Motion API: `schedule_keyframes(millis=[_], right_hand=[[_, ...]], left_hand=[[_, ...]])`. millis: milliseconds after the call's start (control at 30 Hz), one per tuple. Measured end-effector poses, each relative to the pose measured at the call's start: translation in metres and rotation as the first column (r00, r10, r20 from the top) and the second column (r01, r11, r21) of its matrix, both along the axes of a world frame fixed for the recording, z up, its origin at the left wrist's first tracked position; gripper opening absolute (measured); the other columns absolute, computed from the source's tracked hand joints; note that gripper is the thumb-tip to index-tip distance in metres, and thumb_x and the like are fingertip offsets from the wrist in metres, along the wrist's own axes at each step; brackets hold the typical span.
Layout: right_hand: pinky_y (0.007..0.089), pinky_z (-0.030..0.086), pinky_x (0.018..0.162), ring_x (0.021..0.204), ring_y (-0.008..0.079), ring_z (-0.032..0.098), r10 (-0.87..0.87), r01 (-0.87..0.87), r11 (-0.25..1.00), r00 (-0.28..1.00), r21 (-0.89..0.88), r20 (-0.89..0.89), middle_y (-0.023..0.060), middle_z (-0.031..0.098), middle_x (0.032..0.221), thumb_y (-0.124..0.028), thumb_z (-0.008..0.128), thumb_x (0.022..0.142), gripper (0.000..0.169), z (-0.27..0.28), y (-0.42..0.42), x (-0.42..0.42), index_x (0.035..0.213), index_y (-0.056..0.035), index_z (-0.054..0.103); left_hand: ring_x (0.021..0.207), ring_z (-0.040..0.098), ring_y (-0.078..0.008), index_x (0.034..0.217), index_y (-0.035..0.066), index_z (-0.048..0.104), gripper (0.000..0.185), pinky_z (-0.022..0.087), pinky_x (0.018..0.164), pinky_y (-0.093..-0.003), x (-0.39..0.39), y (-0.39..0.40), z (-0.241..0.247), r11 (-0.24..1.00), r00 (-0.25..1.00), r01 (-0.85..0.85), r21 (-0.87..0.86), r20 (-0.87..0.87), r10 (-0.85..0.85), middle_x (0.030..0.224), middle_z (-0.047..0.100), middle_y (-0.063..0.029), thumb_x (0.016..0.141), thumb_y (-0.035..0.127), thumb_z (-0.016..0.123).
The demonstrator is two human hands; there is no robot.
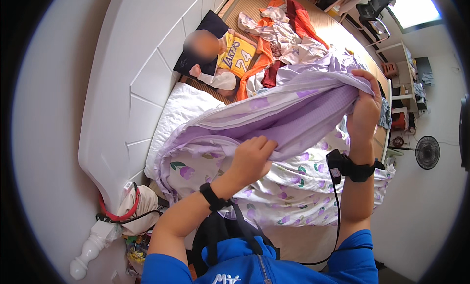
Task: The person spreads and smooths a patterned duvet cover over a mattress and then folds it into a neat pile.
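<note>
A lavender quilt or quilt cover [312, 111] with a white, tulip-printed side hangs between my hands, its edge folds parted in a long gap. My left hand [255, 157] grips the near edge at the middle. Farther right and higher, my right hand [367, 97] pinches a raised corner. Beneath lies white fabric with purple tulips [290, 196], spread over the near part of the bed; whether it is one piece with the quilt I cannot tell. A white pillow or pad [187, 104] lies under the left end, partly covered.
A person in a yellow jersey [237, 53] lies on a dark pillow [211, 21] across the bed. Crumpled orange and patterned bedding [273, 45] lies beside them. A white headboard [147, 82] borders the left. Shelves [404, 75] and a black fan [427, 152] stand at right.
</note>
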State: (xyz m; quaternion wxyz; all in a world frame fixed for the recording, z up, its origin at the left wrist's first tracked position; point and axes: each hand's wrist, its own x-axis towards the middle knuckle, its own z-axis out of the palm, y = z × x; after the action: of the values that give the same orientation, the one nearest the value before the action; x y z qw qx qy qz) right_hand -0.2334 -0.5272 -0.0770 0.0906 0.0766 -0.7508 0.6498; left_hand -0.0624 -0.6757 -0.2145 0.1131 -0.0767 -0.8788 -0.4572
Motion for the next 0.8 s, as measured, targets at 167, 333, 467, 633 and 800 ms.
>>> schedule_keyframes(millis=[167,333,467,633,800], right_hand=[[0.0208,0.041,0.076,0.084,0.0102,0.054,0.003,-0.002,0.999,1.0,0.033,-0.022,0.0038,0.059,0.091,-0.001,0.045,0.087,0.02,-0.002,0.01,-0.003,0.097,-0.0023,0.062],[0.0208,0.044,0.075,0.084,0.012,0.058,0.191,-0.194,0.98,0.98,0.053,0.051,0.0063,0.061,0.093,0.0,0.043,0.088,0.023,0.011,0.02,0.009,0.102,-0.0015,0.062],[0.0245,0.047,0.081,0.088,0.0136,0.059,0.324,-0.238,0.926,0.9,-0.293,0.292,0.0079,0.061,0.097,-0.003,0.041,0.091,0.026,0.025,0.018,0.013,0.11,-0.0001,0.06],[0.0344,0.042,0.097,0.107,0.0212,0.055,0.541,-0.328,0.778,0.783,-0.536,0.306,0.0127,0.055,0.116,-0.011,0.036,0.096,0.031,0.031,0.036,0.006,0.122,0.0008,0.05],[0.0327,0.046,0.09,0.096,0.021,0.058,0.348,-0.222,0.897,0.887,-0.382,0.303,0.0118,0.059,0.103,-0.006,0.04,0.093,0.025,0.028,0.034,0.001,0.109,0.0012,0.057]], left_hand=[[0.078,0.058,-0.0294,0.093,0.008,0.054,0.029,0.047,0.065,-0.041,0.028,-0.014,-0.022,0.988,0.965,0.116,-0.105,0.249,-0.087,0.084,0.055,-0.0099,0.064,0.006,0.062],[0.081,0.057,-0.0297,0.092,0.008,0.056,0.028,0.047,0.067,-0.0409,0.026,-0.055,-0.04,0.978,0.961,0.029,-0.209,0.276,0.03,0.083,0.056,-0.0093,0.064,0.006,0.061],[0.084,0.057,-0.0293,0.095,0.009,0.059,0.03,0.044,0.075,-0.0413,0.011,-0.102,-0.059,0.929,0.957,0.099,-0.356,0.291,0.009,0.085,0.056,-0.0083,0.065,0.008,0.061],[0.087,0.056,-0.0274,0.094,0.009,0.06,0.029,0.04,0.078,-0.0399,0.037,-0.097,-0.079,0.89,0.946,0.111,-0.443,0.322,0.042,0.085,0.057,-0.0076,0.064,0.007,0.061],[0.085,0.055,-0.0265,0.088,0.01,0.058,0.023,0.039,0.074,-0.0387,0.077,-0.086,-0.123,0.901,0.904,-0.04,-0.431,0.369,0.216,0.082,0.058,-0.0071,0.066,0.005,0.058]])
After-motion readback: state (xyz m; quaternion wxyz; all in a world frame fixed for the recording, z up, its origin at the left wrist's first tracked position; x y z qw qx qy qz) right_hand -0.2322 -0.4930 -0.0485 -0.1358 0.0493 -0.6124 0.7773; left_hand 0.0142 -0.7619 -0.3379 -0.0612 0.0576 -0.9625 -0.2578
